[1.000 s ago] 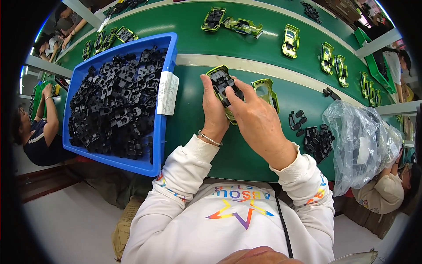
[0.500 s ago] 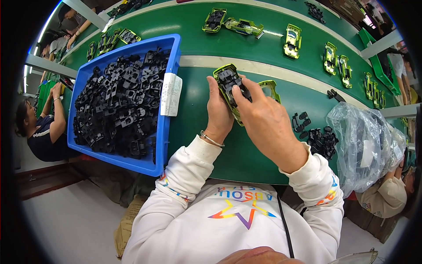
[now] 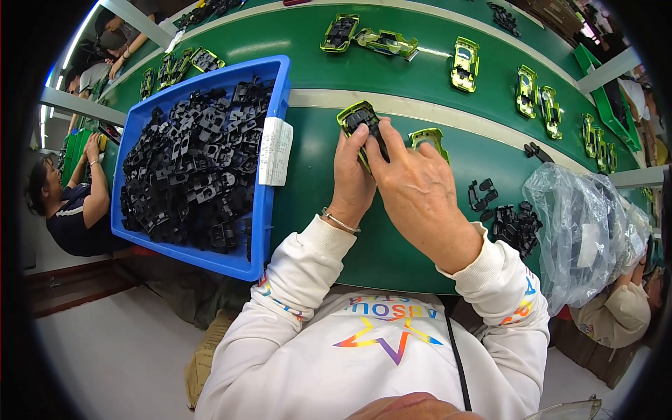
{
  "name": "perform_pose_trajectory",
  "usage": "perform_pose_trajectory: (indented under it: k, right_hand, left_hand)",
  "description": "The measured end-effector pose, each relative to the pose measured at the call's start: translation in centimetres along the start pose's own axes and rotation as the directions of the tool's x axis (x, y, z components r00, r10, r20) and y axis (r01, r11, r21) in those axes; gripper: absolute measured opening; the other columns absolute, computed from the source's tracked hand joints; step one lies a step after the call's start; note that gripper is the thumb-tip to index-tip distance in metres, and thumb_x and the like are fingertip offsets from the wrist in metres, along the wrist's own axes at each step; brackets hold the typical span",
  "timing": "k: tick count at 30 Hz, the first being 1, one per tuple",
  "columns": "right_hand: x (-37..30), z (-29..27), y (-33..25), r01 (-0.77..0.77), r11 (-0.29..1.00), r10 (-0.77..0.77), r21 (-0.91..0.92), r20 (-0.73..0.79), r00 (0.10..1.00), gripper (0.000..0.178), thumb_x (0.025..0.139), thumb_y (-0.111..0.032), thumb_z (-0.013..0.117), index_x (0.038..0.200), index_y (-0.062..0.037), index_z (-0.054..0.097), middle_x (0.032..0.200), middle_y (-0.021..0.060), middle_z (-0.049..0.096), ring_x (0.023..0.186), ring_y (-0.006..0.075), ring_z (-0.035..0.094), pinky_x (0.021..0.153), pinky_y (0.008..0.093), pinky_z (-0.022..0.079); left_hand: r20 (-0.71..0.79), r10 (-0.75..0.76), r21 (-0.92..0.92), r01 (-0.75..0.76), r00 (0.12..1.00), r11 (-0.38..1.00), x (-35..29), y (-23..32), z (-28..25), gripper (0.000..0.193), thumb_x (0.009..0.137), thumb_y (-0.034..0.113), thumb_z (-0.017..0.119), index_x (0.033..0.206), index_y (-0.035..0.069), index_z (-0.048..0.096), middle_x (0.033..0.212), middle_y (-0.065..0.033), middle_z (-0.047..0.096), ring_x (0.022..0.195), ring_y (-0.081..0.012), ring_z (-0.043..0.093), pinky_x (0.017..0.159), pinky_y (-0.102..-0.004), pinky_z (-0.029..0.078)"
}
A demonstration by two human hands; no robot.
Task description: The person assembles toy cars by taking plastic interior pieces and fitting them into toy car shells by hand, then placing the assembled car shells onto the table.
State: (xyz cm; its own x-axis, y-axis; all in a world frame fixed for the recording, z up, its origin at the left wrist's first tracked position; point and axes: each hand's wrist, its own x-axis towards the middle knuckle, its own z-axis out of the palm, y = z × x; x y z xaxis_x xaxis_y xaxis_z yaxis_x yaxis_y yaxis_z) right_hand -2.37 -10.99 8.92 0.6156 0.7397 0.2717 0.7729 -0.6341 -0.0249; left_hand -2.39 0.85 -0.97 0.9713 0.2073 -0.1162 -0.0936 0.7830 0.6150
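My left hand [image 3: 352,171] grips a yellow-green toy car body [image 3: 358,114] with a black interior piece set in it. The thumb presses on the black piece. My right hand [image 3: 423,189] closes over the car's near right side, its fingers hiding much of that end. Just beyond the right hand, a second yellow-green car shell [image 3: 430,138] lies on the green table, partly covered by that hand. To the left stands a blue bin [image 3: 278,91], heaped with black plastic interior parts [image 3: 189,168].
Small black parts [image 3: 516,227] lie right of my hand, beside a clear plastic bag [image 3: 588,217]. Across a pale divider, several yellow-green car bodies [image 3: 465,64] rest on a green belt. Co-workers sit at both sides, one person [image 3: 77,189] at left.
My left thumb has moved onto the black piece in the car. The right hand has shifted slightly, its fingers now further around the car's side.
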Motion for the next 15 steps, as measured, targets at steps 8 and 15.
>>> perform_pose_trajectory:
  k: [8,15]
  right_hand:
    - [-1.0,-1.1,4.7,0.048,0.909,0.012,0.414,-0.141,0.99,0.029,0.085,-0.008,0.07,0.114,-0.0044,0.069,0.115,0.0102,0.069,0.101,0.0202,0.064,0.091,0.0325,0.045]
    - [-5.3,0.4,11.3,-0.301,0.349,0.52,0.887,0.084,0.85,0.024,0.092,-0.01,0.066,0.115,-0.0021,0.071,0.103,0.0031,0.073,0.089,0.0092,0.064,0.081,0.0236,0.05]
  left_hand:
    - [0.041,0.041,0.075,-0.044,0.998,0.996,-0.4,0.3,2.0,0.037,0.097,0.015,0.049,0.131,0.001,0.044,0.129,-0.016,0.059,0.111,-0.023,0.062,0.096,-0.0366,0.052]
    - [0.006,-0.024,0.072,0.023,1.0,0.997,-0.1,0.5,2.1,0.045,0.092,0.008,0.057,0.134,-0.003,0.042,0.136,-0.0232,0.054,0.125,-0.0336,0.055,0.104,-0.0412,0.049]
